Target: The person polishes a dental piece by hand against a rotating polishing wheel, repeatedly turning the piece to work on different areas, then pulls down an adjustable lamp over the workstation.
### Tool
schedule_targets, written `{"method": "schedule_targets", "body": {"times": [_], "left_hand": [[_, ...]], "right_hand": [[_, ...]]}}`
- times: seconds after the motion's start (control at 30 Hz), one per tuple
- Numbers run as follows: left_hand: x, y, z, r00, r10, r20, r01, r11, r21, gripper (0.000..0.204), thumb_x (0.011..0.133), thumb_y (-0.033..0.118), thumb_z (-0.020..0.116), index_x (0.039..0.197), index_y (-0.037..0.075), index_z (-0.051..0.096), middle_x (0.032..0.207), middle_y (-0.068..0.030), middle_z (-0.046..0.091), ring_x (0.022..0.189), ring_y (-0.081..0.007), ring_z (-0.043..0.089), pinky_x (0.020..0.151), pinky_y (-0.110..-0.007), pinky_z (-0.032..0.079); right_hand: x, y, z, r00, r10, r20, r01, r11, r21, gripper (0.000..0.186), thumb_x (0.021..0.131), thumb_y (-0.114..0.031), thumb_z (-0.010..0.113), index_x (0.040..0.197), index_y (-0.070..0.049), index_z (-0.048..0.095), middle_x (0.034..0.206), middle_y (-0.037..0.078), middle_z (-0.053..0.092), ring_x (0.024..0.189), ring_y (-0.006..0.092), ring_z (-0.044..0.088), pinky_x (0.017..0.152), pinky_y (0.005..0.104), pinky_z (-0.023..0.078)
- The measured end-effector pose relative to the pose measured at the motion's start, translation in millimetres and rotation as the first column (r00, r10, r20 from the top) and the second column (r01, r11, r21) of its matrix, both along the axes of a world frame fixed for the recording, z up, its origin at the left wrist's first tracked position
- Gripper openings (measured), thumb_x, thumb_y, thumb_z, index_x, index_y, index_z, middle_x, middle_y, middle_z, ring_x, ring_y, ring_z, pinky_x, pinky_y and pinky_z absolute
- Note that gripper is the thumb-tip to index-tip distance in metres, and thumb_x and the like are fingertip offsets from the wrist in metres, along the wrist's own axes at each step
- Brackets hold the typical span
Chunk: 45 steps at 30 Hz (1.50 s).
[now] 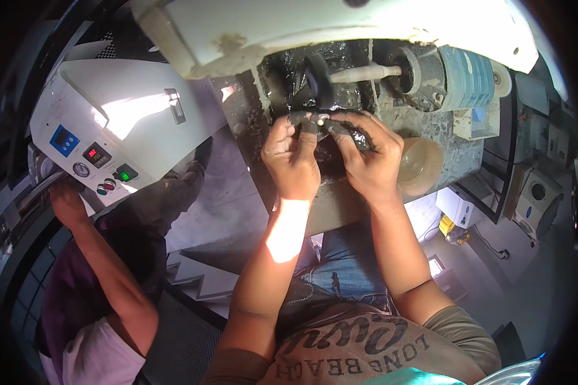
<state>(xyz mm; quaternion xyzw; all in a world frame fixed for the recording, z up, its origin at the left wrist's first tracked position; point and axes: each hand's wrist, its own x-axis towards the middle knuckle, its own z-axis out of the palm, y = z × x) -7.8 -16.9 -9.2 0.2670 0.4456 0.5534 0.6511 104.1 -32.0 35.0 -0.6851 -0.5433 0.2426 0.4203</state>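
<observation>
Both my hands meet in front of a dark polishing wheel point(319, 80) on a pale tapered spindle point(366, 73). My left hand point(293, 154) is closed, thumb and fingertips pinching a small pale, shiny piece point(322, 120). My right hand point(369, 154) grips the same piece from the other side, its fingers bent round it. Dark grime coats the fingertips of both hands. The piece is too small to name and partly covered by fingers. It sits just below the wheel's lower edge; whether they touch I cannot tell.
Over the wheel spans a white hood point(340, 29). The spindle runs right into a grimy motor point(424, 77). On the wet bench's right stands an amber bowl point(421, 168). At left, a co-worker's hand point(69, 202) is beside a white machine point(131, 109) with a control panel.
</observation>
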Motion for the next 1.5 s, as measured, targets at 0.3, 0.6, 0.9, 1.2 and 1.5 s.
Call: {"method": "schedule_targets", "body": {"times": [0.3, 0.6, 0.9, 1.2, 1.5], "left_hand": [[15, 3, -9, 0.984, 0.093, 0.151, -0.065, 0.982, -0.177, 0.022, 0.086, -0.017, 0.053, 0.097, -0.001, 0.063, 0.089, -0.0005, 0.063, 0.077, -0.0049, 0.055, 0.069, -0.02, 0.043], [-13, -6, 10, 0.99, 0.017, -0.138, -0.014, 1.0, 0.024, 0.016, 0.093, -0.01, 0.056, 0.108, -0.005, 0.059, 0.098, -0.0111, 0.068, 0.087, -0.0115, 0.064, 0.076, -0.022, 0.049], [-17, -12, 28, 0.996, 0.089, 0.021, -0.091, 0.97, 0.227, 0.012, 0.094, -0.007, 0.059, 0.105, -0.006, 0.057, 0.101, -0.0164, 0.067, 0.092, -0.0208, 0.066, 0.086, -0.033, 0.054], [-18, -14, 23, 0.999, 0.041, 0.005, -0.041, 0.982, 0.184, 0.013, 0.094, -0.004, 0.06, 0.107, -0.004, 0.059, 0.101, -0.0137, 0.068, 0.092, -0.0175, 0.066, 0.085, -0.029, 0.052], [-13, -14, 11, 0.991, -0.059, -0.118, 0.051, 0.996, -0.07, 0.018, 0.09, -0.012, 0.055, 0.107, -0.006, 0.06, 0.098, -0.0096, 0.066, 0.087, -0.0106, 0.062, 0.084, -0.023, 0.048]], "right_hand": [[5, 10, -3, 0.998, -0.018, 0.056, 0.021, 0.999, -0.044, 0.019, 0.074, 0.005, 0.066, 0.093, 0.002, 0.071, 0.086, 0.017, 0.07, 0.077, 0.0302, 0.07, 0.069, 0.0342, 0.054], [12, 11, -5, 0.998, 0.056, 0.015, -0.055, 0.997, -0.055, 0.028, 0.073, 0.001, 0.064, 0.101, 0.004, 0.067, 0.091, 0.02, 0.069, 0.085, 0.0347, 0.069, 0.079, 0.0381, 0.054], [-17, 6, -39, 0.876, 0.453, 0.167, -0.378, 0.858, -0.348, 0.05, 0.08, -0.01, 0.061, 0.122, 0.014, 0.052, 0.129, 0.035, 0.043, 0.118, 0.0483, 0.047, 0.106, 0.0481, 0.04], [2, -37, -3, 0.863, 0.505, 0.018, -0.426, 0.747, -0.51, 0.027, 0.081, -0.011, 0.058, 0.098, 0.009, 0.063, 0.104, 0.025, 0.062, 0.101, 0.0403, 0.058, 0.091, 0.0458, 0.048], [30, -22, 35, 0.75, 0.09, -0.656, -0.187, 0.979, -0.08, 0.044, 0.071, 0.004, 0.049, 0.111, 0.01, 0.065, 0.106, 0.016, 0.069, 0.087, 0.0174, 0.065, 0.083, 0.0276, 0.051]]}}
